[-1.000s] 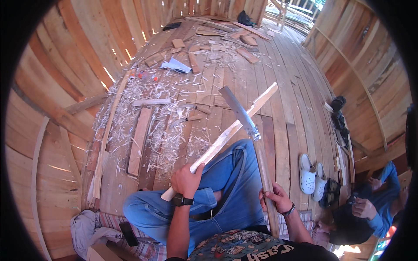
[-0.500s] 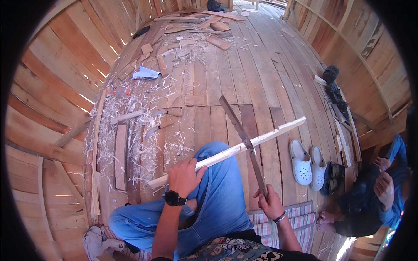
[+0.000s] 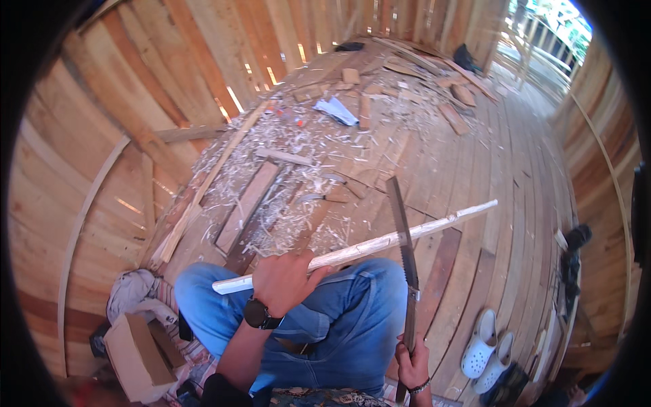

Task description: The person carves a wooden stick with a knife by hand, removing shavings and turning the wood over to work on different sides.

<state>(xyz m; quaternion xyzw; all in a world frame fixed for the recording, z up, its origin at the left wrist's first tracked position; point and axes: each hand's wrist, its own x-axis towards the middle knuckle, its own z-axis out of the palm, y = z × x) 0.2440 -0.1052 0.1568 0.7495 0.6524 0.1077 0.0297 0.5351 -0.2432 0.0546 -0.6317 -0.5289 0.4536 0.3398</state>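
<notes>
My left hand, with a dark watch on its wrist, is wrapped round a pale peeled wooden stick near its left end. The stick lies slantwise over my jeans, its far end rising to the right past my knee. In my right hand is the handle of a long narrow handsaw. Its toothed blade crosses the stick just beyond my knee and points away from me. Whether the teeth have cut into the wood I cannot tell.
Two curved knives with wooden handles lie among pale wood shavings. Nearby is a long board. Farther off are wood offcuts and a light blue cloth. White clogs sit at right, a cardboard box at left.
The view has swung to the left. The saw has slid back toward me, so the stick now crosses farther up its blade. My left hand keeps its grip on the stick.
</notes>
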